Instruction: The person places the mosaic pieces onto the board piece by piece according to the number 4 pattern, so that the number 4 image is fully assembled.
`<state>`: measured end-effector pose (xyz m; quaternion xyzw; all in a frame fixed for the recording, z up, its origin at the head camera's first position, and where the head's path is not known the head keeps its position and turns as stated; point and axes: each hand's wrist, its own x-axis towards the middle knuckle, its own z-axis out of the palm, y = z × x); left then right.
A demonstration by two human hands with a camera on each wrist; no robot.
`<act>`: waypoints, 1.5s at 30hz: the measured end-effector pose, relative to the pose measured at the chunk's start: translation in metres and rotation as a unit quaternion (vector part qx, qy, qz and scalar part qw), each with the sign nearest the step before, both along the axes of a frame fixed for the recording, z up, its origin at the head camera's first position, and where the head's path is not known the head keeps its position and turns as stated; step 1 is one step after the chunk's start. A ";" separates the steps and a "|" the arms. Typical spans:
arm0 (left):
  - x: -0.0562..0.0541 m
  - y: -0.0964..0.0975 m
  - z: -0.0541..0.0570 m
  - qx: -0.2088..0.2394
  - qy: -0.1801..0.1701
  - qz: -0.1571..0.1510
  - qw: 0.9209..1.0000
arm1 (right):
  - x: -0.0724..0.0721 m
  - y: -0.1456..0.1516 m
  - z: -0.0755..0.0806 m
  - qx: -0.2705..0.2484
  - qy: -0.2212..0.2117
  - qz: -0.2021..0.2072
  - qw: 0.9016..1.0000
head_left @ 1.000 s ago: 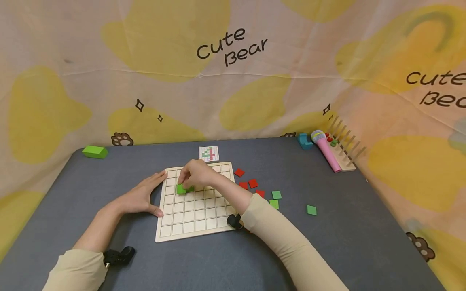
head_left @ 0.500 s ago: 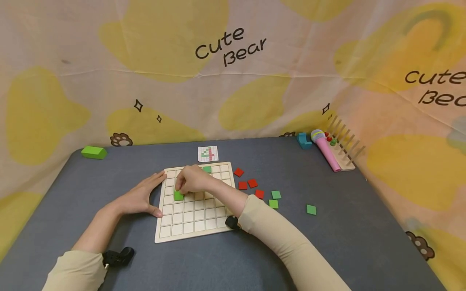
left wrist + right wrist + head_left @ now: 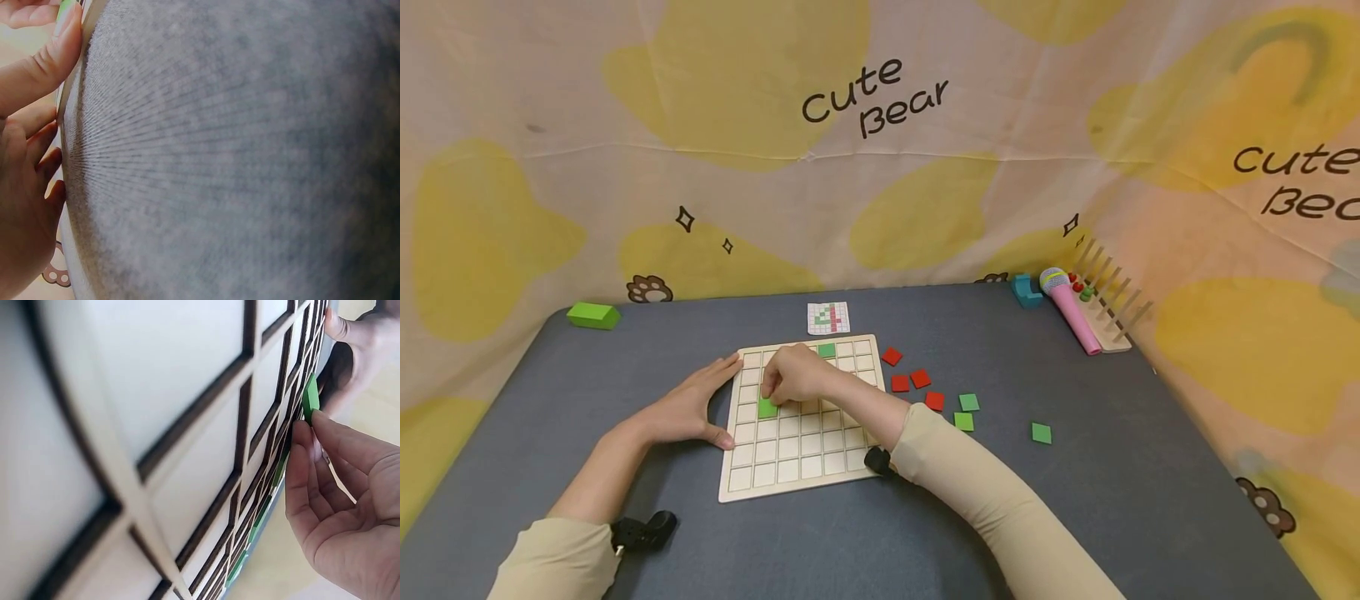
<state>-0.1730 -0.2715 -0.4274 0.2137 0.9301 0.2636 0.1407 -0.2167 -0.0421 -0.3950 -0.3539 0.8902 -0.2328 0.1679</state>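
My right hand point(image 3: 797, 372) pinches a light green square tile point(image 3: 767, 409) at its far edge, over the left part of a pale wooden grid board point(image 3: 811, 463). In the right wrist view the thumb and forefinger hold this tile point(image 3: 310, 398) tilted at the board's surface; whether it lies fully in a cell I cannot tell. More green tiles point(image 3: 259, 517) lie in the board behind the fingers, and one green tile point(image 3: 827, 351) shows in its far row. My left hand point(image 3: 688, 407) rests against the board's left edge with thumb and fingers spread.
Several red tiles point(image 3: 900, 383) and green tiles point(image 3: 963, 422) lie right of the board. A pattern card point(image 3: 828, 317) lies behind it. Farther off are a green block point(image 3: 593, 316), a blue block point(image 3: 1027, 292), a pink toy microphone point(image 3: 1072, 314) and a pegged wooden board point(image 3: 1118, 343).
My right hand has shifted slightly left and nearer with the pinched tile, about one row closer. The far-row green tile has come into sight. My left hand stays at the board's edge.
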 end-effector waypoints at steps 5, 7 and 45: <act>0.001 0.000 0.000 0.004 -0.001 0.001 1.000 | 0.000 -0.001 -0.002 0.003 0.005 0.004 1.000; 0.001 0.000 0.000 0.004 -0.001 0.002 1.000 | 0.000 0.000 -0.001 0.004 0.006 0.006 1.000; -0.001 0.002 0.000 -0.004 0.003 0.002 1.000 | -0.041 0.143 0.026 -0.068 -0.052 -0.073 0.994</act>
